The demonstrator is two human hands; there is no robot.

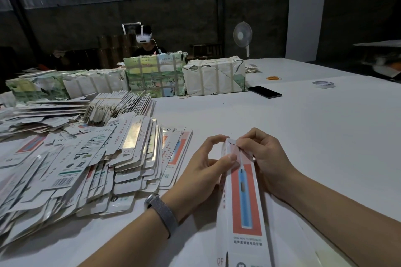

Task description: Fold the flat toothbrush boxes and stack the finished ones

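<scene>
A long white toothbrush box (244, 199) with a red panel and a blue toothbrush picture points away from me over the white table (303, 128). My left hand (206, 171) grips its far end, thumb on the top face and index finger curled over the tip. From the right side, my right hand (263, 158) pinches the small flap at that same end. A big heap of flat unfolded boxes (91, 158) lies to the left of my hands. No stack of finished boxes shows.
Paper-wrapped bundles (213, 78) stand in a row across the table's far side, and a person with a white headset sits behind them. A black phone (264, 91), a tape roll (323, 84) and rubber bands (273, 78) lie at the far right. A fan stands behind.
</scene>
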